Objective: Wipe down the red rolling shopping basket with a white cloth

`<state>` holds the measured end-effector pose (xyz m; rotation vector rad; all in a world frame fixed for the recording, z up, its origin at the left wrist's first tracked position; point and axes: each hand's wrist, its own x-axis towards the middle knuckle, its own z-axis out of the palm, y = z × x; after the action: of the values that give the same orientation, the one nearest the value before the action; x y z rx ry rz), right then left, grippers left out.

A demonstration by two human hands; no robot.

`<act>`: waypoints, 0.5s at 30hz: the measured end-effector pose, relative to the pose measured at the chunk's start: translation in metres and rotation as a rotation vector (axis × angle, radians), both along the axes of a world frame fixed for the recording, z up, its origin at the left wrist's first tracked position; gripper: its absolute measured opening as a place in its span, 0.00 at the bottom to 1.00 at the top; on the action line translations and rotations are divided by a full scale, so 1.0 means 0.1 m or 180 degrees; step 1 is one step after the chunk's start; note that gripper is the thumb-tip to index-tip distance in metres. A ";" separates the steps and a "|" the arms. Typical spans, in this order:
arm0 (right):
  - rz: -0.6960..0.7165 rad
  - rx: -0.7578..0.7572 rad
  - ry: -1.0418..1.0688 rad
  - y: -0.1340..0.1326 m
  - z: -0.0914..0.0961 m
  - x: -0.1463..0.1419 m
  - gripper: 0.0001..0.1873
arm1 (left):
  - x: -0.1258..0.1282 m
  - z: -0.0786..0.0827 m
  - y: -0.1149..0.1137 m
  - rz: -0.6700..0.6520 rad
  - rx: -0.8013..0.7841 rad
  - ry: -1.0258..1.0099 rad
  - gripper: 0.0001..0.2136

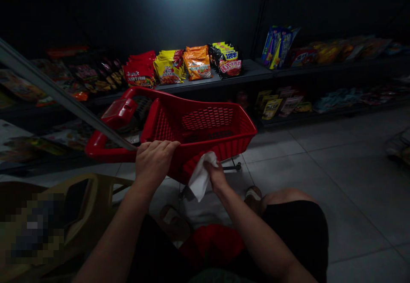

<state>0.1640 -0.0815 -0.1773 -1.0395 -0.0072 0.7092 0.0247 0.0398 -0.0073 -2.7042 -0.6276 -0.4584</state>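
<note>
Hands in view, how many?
2. The left hand grips the red basket at its near rim; the right hand holds a white cloth against its outer wall. No other hands visible.

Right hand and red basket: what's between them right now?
A white cloth: the right hand holds it against the basket at its near outer wall. The head view shows it.

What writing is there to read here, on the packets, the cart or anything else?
Nothing can be quoted for sure.
On the red packets: white print, too blurred.
On the yellow packets: too small.
On the orange packets: too blurred.
On the black packets: big characters on blue and red bands, too blurred.
On the blue packets: too dark.
On the cart and the cloth: no writing shows.
</note>
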 end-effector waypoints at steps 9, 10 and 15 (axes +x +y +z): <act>-0.1906 0.0129 -0.0259 -0.18 0.32 0.74 0.13 | -0.02 0.01 -0.05 -0.0019 -0.0093 -0.0079 0.15; -0.2022 0.0238 -0.0236 -0.18 0.35 0.76 0.13 | -0.01 0.00 -0.04 -0.0016 -0.0112 -0.0092 0.15; -0.1125 0.0547 0.0129 0.01 0.39 0.23 0.21 | -0.01 -0.02 0.00 0.0017 0.0007 -0.0040 0.15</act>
<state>0.1870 -0.0803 -0.1379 -0.8331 0.1452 0.4000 0.0233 0.0398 -0.0090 -2.6990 -0.6373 -0.4747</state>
